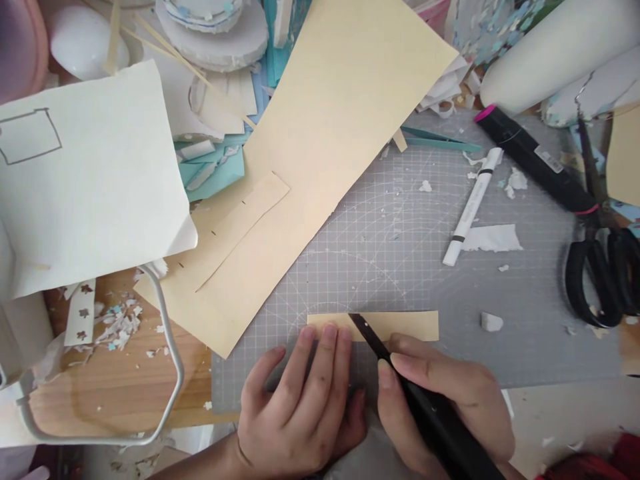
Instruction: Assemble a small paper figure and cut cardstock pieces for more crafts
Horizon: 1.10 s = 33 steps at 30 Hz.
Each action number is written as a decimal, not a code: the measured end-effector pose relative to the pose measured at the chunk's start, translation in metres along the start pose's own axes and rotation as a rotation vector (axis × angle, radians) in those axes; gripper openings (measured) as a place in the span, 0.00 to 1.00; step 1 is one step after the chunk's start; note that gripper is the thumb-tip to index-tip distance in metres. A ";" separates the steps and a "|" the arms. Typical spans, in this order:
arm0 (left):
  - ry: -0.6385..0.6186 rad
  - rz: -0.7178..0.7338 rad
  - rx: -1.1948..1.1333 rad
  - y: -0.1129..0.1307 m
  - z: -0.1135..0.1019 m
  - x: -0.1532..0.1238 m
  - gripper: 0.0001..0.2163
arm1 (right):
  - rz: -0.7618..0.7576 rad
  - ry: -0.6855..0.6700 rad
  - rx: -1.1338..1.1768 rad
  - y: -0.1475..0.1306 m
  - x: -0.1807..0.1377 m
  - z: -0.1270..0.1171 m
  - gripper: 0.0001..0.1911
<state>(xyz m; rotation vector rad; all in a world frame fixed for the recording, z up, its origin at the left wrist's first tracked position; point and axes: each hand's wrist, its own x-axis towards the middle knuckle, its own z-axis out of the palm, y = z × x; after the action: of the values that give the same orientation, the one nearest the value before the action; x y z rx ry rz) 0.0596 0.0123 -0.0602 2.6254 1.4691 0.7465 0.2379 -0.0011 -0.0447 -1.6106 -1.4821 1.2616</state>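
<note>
A narrow cream paper strip (410, 325) lies across the near part of the grey cutting mat (380, 267). My left hand (305, 400) rests with fingers stretched out, the fingertips pressing on the strip's left half. Wrapped round a black utility knife (435, 413), my right hand (460, 393) is closed. The knife's dark blade tip touches the strip near its upper edge, just right of my left fingertips. A large cream paper sheet (340, 120) with pencil lines and small marks lies beyond, slanting over the mat.
Right of the sheet lie a white marker (473, 207), a black marker (537, 160) and black-handled scissors (600, 273). A teal tweezers-like tool (440, 139) lies behind. At left, a white sheet (90, 193) with a drawn rectangle stands above a metal frame (170, 347). Paper scraps (120, 327) litter the wood.
</note>
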 end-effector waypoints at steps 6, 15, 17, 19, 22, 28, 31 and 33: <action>-0.014 0.009 -0.013 -0.001 -0.002 0.001 0.17 | -0.161 0.069 -0.233 -0.013 0.010 0.007 0.07; 0.001 -0.003 -0.008 0.000 0.000 0.000 0.17 | -0.314 0.208 -0.265 -0.017 0.012 0.012 0.15; 0.000 -0.003 -0.009 0.000 0.000 0.000 0.17 | -0.321 0.207 -0.283 -0.018 0.014 0.012 0.14; -0.003 0.000 -0.012 -0.001 0.000 0.000 0.17 | -0.342 0.190 -0.329 -0.021 0.017 0.013 0.11; -0.005 0.005 -0.019 -0.001 -0.001 0.000 0.17 | -0.374 0.172 -0.397 -0.027 0.024 0.014 0.07; -0.001 0.011 -0.016 -0.001 -0.001 0.001 0.16 | -0.379 0.133 -0.482 -0.028 0.027 0.016 0.09; 0.002 0.005 -0.017 -0.001 -0.001 0.001 0.16 | -0.377 0.188 -0.519 -0.022 0.021 0.019 0.11; -0.001 0.002 -0.020 -0.001 -0.001 0.001 0.16 | -0.382 0.222 -0.530 -0.017 0.017 0.022 0.11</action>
<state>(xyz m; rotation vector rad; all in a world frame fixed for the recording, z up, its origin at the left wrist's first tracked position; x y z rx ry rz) 0.0587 0.0133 -0.0591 2.6126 1.4515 0.7552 0.2102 0.0148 -0.0413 -1.6047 -1.9619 0.4827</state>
